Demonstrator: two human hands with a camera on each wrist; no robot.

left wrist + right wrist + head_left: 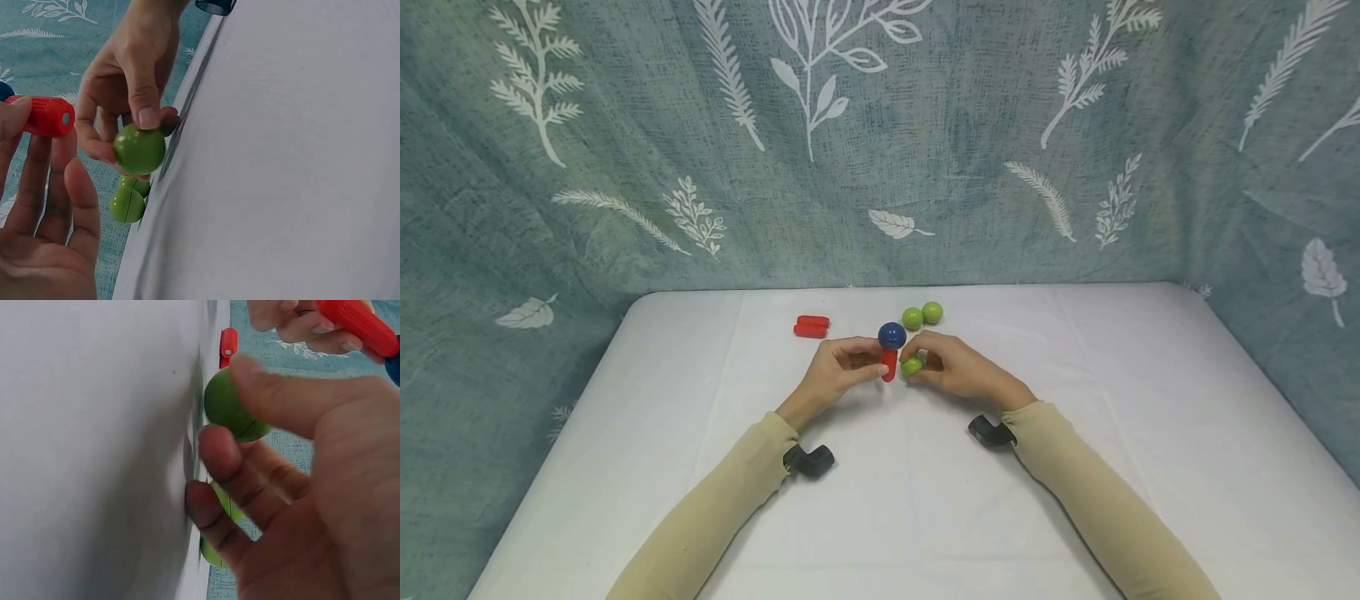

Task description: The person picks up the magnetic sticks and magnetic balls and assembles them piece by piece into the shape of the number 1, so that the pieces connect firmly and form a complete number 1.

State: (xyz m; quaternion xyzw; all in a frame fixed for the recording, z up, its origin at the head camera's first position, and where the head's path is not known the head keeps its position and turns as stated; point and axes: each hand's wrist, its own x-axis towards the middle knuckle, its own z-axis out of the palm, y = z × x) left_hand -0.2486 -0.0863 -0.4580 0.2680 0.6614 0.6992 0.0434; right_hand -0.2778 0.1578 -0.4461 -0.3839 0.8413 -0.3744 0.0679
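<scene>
My left hand (841, 367) pinches a red rod (889, 367) between thumb and fingers, held upright with a dark blue ball (892, 336) on its top end. In the left wrist view the rod's free end (65, 119) shows a small round silvery spot. Just to the right, my right hand (953, 365) grips a green ball (912, 366) with thumb and fingertips, close beside the rod's lower end. The right wrist view shows the thumb across this green ball (234, 406), the other fingers curling beneath it.
Two more green balls (913, 318) (932, 312) sit side by side behind the hands. Two red rods (811, 326) lie together at the back left of the white-covered table (865, 517). A patterned green curtain (970, 208) hangs behind the table's far edge.
</scene>
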